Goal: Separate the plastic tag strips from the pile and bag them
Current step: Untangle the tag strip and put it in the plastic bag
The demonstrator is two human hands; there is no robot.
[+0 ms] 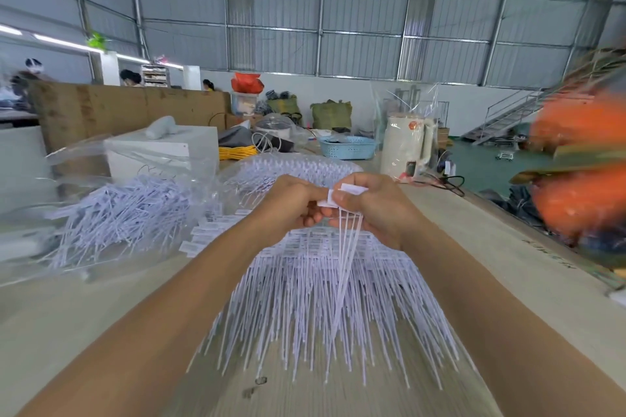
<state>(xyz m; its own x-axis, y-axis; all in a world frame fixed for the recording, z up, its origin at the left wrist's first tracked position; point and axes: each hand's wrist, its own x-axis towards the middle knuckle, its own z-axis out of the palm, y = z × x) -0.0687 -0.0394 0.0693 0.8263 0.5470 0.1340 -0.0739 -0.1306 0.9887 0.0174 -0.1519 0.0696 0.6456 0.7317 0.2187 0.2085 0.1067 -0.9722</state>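
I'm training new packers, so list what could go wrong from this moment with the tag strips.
1. The few tag strips pinched between the left hand and right hand hang straight down over the loose pile; their tails may snag and drag extras up.
2. Only the fingers grip the small tag heads, so a strip could slip back.
3. The open clear bag lies off to the left; strips might spill in transfer.

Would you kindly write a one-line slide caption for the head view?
Both hands, left hand and right hand, pinch a few tag strips above the pile on the table.
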